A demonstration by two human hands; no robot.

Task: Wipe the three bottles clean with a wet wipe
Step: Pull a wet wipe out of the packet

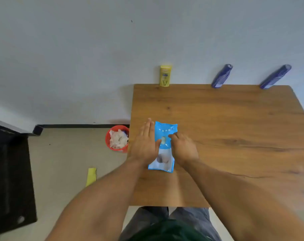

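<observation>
A blue wet wipe pack lies on the wooden table near its left edge. My left hand lies flat on the pack's left side, fingers straight, thumb near the opening. My right hand rests on the pack's right side with fingertips bent at the small white opening in its middle. At the table's far edge, against the wall, stand a yellow bottle, a dark blue bottle and a second dark blue bottle.
A red bin holding crumpled white wipes stands on the floor just left of the table. A yellow strip lies on the floor. Dark furniture fills the left side. My legs show below the table's near edge.
</observation>
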